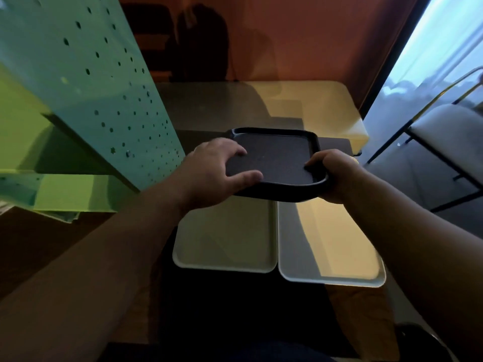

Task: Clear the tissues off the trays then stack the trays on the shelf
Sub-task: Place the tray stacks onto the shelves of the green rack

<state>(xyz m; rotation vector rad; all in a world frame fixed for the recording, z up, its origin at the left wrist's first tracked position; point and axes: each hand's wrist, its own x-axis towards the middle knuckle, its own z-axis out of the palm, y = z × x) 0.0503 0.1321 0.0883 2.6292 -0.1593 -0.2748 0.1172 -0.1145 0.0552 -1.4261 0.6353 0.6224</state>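
A dim table (pixel 235 309) fills the near ground, its dark top running away toward an orange wall (pixel 313 35) at the far end. Nearest on it lie two pale trays side by side, edges almost touching: the left pale tray (pixel 224 239) and the right pale tray (pixel 337 246), both bare of tissues (the right one catches a warm patch of light). Just beyond and above them a black tray (pixel 277 158) is held level over their far ends. The left hand (pixel 217 171) grasps its left edge, thumb and a finger lying on the tray's inner face; the right hand (pixel 337 176) is curled round its near right corner, thumb on top. Both forearms reach in from the near corners and hide part of the table.

To the left, close beside the left hand, stands a green perforated shelf panel (pixel 104 87), with a flat green shelf board (pixel 60 194) below it. Farther on lies a yellowish surface (pixel 324 108), then the wall. At the far right a chair (pixel 444 131) with black legs stands by a bright window (pixel 439 48).
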